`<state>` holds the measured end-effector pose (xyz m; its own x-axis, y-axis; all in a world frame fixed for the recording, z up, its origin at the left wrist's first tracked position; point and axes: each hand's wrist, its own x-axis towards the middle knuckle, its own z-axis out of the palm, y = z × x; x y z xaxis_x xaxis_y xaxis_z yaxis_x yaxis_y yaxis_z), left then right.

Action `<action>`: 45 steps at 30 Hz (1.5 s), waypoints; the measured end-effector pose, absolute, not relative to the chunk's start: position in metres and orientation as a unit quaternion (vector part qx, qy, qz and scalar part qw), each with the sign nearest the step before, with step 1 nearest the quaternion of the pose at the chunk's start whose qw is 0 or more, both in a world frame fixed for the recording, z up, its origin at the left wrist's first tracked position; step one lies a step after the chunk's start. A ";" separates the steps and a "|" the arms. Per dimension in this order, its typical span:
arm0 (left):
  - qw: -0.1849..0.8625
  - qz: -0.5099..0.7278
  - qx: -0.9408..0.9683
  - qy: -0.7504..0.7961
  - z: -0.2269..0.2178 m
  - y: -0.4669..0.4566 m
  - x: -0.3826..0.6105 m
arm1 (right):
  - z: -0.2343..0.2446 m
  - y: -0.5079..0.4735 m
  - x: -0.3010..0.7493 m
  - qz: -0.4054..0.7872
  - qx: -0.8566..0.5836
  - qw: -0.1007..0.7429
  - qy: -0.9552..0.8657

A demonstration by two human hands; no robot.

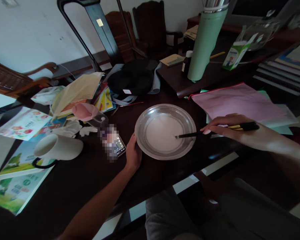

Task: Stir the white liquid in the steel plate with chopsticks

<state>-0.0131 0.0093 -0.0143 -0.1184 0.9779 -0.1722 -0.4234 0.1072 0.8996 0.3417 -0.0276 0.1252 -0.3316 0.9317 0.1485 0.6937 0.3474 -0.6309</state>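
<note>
A round, shallow metal dish (166,155) sits on the dark table, with a pale, milky layer in its bottom. My left hand (134,154) grips the dish's left rim, thumb at the edge and the other fingers mostly hidden. From the right, my right hand (227,126) is closed around slim black chopsticks (190,135) with gold near their back end. Their tips touch or hover just over the pale layer, on the right side of the dish; I cannot tell which. Left of my left hand lies a phone (121,146), its screen partly blurred.
A white mug (57,146), a pink-topped bottle (85,112) and papers lie left. Behind the dish are a black bag (131,78) and a tall green thermos (206,43). A pink pouch (237,101) lies close to my right hand. The table's front edge is near my lap.
</note>
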 end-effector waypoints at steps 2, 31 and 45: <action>0.591 0.593 0.305 0.455 -0.016 0.010 -0.014 | 0.125 -0.031 0.337 0.286 -0.499 0.244 -0.781; 0.583 0.600 0.302 0.457 -0.016 0.010 -0.014 | 0.120 -0.033 0.325 0.313 -0.484 0.247 -0.779; 0.592 0.592 0.307 0.451 -0.016 0.011 -0.015 | 0.087 -0.003 0.301 0.211 -0.480 0.348 -0.777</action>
<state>-0.0147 0.0106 -0.0165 -0.1091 0.9793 -0.1705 -0.4243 0.1093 0.8989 0.3009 -0.0025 0.0873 -0.2964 0.8930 0.3387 0.5997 0.4500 -0.6617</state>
